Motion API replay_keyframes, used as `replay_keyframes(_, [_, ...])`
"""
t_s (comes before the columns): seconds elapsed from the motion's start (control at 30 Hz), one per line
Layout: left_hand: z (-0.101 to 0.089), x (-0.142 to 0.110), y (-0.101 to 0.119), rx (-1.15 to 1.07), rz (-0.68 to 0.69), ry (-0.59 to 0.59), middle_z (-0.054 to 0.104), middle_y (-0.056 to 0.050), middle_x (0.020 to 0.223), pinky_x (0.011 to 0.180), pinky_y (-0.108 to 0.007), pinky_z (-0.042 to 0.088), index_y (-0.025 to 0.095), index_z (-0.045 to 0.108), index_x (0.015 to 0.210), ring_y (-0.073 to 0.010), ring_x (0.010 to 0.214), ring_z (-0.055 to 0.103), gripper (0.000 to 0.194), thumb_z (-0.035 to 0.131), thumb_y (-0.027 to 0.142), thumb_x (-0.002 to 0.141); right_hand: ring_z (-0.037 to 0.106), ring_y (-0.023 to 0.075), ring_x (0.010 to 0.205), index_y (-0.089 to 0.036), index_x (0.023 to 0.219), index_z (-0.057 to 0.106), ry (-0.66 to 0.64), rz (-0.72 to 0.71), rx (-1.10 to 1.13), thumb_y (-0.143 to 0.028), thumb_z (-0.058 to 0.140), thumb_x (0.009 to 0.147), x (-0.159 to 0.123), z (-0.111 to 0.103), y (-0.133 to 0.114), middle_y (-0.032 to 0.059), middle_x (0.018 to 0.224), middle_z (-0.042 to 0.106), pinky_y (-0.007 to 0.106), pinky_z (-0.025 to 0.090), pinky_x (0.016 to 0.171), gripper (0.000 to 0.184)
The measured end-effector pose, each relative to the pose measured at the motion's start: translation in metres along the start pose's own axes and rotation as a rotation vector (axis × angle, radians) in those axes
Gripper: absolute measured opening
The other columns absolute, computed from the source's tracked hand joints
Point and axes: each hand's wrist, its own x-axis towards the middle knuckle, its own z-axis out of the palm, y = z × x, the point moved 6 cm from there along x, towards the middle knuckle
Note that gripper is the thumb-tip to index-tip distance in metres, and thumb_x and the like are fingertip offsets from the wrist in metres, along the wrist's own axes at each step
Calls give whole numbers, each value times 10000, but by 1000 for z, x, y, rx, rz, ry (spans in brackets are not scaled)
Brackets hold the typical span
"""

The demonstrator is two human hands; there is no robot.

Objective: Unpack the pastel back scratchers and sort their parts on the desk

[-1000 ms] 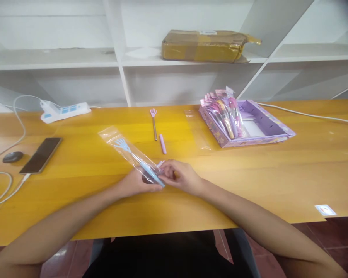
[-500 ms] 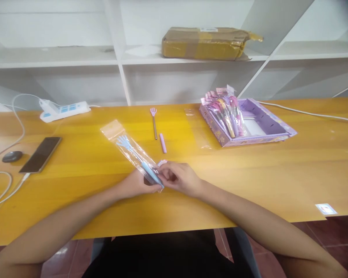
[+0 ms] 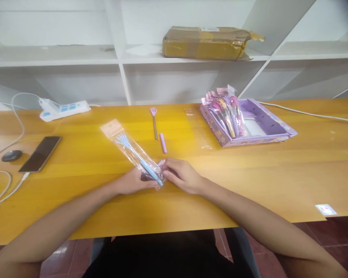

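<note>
A power strip (image 3: 66, 111) lies by the table's (image 3: 255, 185) back edge, left, with a phone (image 3: 40, 154) and mouse (image 3: 11, 155) before it; a sticker (image 3: 326, 209) marks the front edge, right. The shelf (image 3: 75, 56) holds a box (image 3: 205, 44).

One high head view (fairly near) across the desk (image 3: 266, 181), forward and down toward white shelves (image 3: 60, 58).

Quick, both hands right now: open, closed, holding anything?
Left hand: closed, holding the bag with the blue tool.
Right hand: fingers curled at the bag's near end; whether it grips cannot be told.
</note>
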Motion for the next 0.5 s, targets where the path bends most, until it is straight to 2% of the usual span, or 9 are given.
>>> replay_keyframes(0.1, [-1, 0, -3, -67, -4, -11, 754, -65, 1000, 959, -375, 582, 154, 708, 1065, -225, 983, 713, 340, 822, 455, 954, 563, 150, 718, -206, 915, 620, -81, -30, -48, -491, 610, 1097, 0, 4, -3, 12, 829, 637, 272, 426, 684, 338])
replay_keyframes(0.23, [-1, 0, -8, -104, -31, -55, 765, -67, 1025, 969, -386, 579, 166, 720, 1128, -220, 987, 722, 340, 817, 447, 962, 469, 140, 681, -218, 795, 519, -76, -50, 33, -519, 611, 1093, 3, 9, -2, -18, 739, 543, 266, 386, 659, 434])
replay_keyframes(0.37, [0, 0, -7, -96, -9, -86, 751, -55, 991, 962, -387, 572, 179, 716, 1089, -203, 953, 716, 303, 808, 440, 967, 455, 128, 671, -219, 747, 485, -64, -24, 165, -500, 622, 1093, 4, 10, 3, -38, 702, 506, 257, 387, 662, 466])
replay_keyframes(0.5, [2, -1, -5, -106, -19, -97, 742, -52, 994, 975, -391, 569, 181, 701, 1086, -194, 954, 712, 303, 798, 445, 972, 483, 128, 684, -214, 754, 514, -66, -36, 202, -468, 623, 1096, 4, 10, 3, -30, 713, 544, 257, 402, 671, 440])
